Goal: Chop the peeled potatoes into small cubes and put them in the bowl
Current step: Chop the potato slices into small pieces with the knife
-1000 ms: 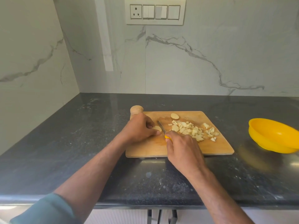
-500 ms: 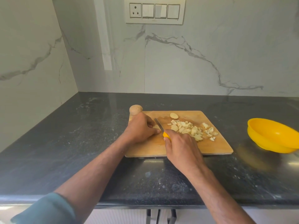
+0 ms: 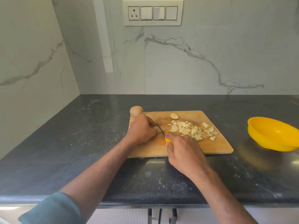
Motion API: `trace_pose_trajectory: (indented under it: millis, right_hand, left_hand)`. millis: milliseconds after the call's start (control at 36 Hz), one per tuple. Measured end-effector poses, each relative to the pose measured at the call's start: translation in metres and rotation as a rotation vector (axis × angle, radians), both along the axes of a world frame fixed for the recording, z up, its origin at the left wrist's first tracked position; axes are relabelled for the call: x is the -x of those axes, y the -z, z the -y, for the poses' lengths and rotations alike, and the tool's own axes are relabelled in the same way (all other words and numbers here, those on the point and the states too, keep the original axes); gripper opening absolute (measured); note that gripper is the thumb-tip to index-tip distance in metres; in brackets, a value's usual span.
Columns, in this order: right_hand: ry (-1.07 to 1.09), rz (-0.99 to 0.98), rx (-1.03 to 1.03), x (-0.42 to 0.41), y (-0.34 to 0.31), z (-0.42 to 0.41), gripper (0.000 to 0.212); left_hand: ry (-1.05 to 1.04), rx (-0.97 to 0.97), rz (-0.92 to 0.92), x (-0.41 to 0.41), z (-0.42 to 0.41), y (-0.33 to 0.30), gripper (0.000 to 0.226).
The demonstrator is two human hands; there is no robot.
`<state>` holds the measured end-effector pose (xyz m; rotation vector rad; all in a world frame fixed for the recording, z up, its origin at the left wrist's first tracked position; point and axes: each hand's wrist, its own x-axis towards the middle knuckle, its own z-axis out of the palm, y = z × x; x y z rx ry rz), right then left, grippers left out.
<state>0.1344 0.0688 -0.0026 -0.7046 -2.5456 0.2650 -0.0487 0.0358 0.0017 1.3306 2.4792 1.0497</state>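
A wooden cutting board [image 3: 216, 144] lies on the dark counter. My left hand [image 3: 141, 130] curls over a piece of potato [image 3: 155, 127] at the board's left side, most of it hidden under the fingers. My right hand [image 3: 184, 152] grips a knife [image 3: 161, 130] by its yellow handle, and the blade rests against the held piece. A heap of small potato cubes [image 3: 192, 130] sits in the middle of the board, with one round slice [image 3: 174, 116] behind it. A whole potato [image 3: 136, 110] lies at the board's far left corner. The yellow bowl [image 3: 271, 135] stands to the right.
The dark stone counter [image 3: 80, 143] runs to a marble wall at the back and on the left. A switch panel [image 3: 152, 13] is mounted on the back wall. The counter's front edge lies just below my forearms.
The hands stay at the same spot on the board, with the knife blade still against the held piece. Only the view shifts slightly.
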Motion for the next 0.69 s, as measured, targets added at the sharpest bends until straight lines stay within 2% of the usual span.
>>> trace_pose_trajectory:
  millis: [250, 389, 694]
  right_hand:
    - [0.093, 0.017, -0.032, -0.011, 0.006, 0.007, 0.030]
    - [0.053, -0.044, 0.025, -0.013, 0.003, 0.007, 0.032]
    - [-0.004, -0.055, -0.049, -0.011, 0.013, 0.007, 0.036]
  left_hand:
    - [0.015, -0.015, 0.009, 0.000, 0.002, 0.001, 0.039]
    - [0.004, -0.021, 0.044, 0.008, 0.008, 0.000, 0.037]
    - [0.033, -0.021, 0.062, 0.013, 0.006, 0.001, 0.027]
